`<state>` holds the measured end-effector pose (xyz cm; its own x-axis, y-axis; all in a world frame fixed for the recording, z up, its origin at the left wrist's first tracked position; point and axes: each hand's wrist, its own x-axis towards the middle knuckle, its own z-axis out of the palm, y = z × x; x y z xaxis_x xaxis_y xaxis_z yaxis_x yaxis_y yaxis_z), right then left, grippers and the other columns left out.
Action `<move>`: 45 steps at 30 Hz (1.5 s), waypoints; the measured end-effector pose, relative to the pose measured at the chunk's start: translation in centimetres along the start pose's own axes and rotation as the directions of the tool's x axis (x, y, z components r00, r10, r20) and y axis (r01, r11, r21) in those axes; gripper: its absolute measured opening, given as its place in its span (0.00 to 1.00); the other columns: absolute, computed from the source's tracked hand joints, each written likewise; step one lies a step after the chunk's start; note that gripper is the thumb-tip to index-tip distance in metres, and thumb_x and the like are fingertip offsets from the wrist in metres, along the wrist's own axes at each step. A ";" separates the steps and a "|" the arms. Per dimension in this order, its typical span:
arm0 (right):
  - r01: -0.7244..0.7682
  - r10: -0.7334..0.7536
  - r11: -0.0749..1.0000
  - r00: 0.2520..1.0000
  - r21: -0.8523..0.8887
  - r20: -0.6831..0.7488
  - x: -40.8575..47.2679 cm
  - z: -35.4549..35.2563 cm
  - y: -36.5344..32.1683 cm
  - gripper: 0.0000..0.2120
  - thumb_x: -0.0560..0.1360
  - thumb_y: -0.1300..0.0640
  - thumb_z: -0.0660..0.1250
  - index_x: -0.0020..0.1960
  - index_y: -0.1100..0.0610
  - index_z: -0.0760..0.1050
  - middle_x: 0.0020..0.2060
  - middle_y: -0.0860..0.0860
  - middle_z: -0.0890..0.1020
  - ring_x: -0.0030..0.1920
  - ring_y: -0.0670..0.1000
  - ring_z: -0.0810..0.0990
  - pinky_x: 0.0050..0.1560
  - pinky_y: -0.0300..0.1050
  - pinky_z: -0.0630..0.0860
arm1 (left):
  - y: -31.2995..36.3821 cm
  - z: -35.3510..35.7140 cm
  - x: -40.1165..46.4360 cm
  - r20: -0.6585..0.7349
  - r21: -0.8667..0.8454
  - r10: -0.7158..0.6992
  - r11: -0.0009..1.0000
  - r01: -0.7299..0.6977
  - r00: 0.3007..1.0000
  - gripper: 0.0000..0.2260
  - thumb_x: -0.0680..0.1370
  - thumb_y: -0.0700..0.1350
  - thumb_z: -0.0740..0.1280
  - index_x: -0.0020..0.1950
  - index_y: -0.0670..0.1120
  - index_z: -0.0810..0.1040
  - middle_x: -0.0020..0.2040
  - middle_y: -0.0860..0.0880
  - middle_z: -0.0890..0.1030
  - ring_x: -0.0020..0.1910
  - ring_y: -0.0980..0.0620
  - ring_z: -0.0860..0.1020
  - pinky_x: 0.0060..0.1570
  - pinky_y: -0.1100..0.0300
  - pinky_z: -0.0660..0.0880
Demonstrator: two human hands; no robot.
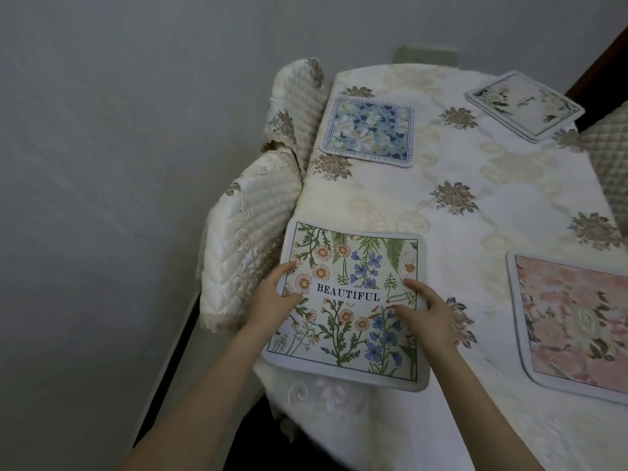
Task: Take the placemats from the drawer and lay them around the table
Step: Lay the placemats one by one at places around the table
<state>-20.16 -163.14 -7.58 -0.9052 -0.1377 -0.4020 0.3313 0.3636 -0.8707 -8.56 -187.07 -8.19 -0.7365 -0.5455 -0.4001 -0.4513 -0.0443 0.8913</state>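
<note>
A placemat with daisies, blue flowers and the word BEAUTIFUL (350, 300) lies flat near the table's left front edge. My left hand (272, 300) rests on its left border with the fingers laid over the print. My right hand (424, 311) presses on its right half with fingers stretched out. A blue floral placemat (368, 130) lies at the far left of the table. A pale placemat with dark leaves (525, 105) sits at the far right. A pink floral placemat (574, 324) lies at the right, cut off by the frame.
The round table (407, 205) wears a cream embroidered cloth with brown flower patches. Two chairs with quilted cream covers (244, 239) stand against its left side, another quilted back (608, 158) at the right. A grey wall fills the left.
</note>
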 end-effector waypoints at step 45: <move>0.517 -0.444 0.521 0.843 -0.679 0.302 15.8 15.9 2.1 0.28 0.81 0.45 0.41 0.79 0.52 0.49 0.78 0.50 0.54 0.78 0.46 0.45 0.77 0.45 0.40 | -3.5 9.9 18.2 0.473 0.803 0.385 0.181 -0.567 0.793 0.30 0.77 0.56 0.39 0.78 0.46 0.40 0.79 0.46 0.45 0.77 0.49 0.41 0.75 0.51 0.42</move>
<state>-29.53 -179.19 -20.28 -0.8302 -0.5562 -0.0382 -0.4766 0.7436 -0.4689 -25.41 -188.54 -20.68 -0.9957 -0.0534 -0.0753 -0.0686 0.9738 0.2166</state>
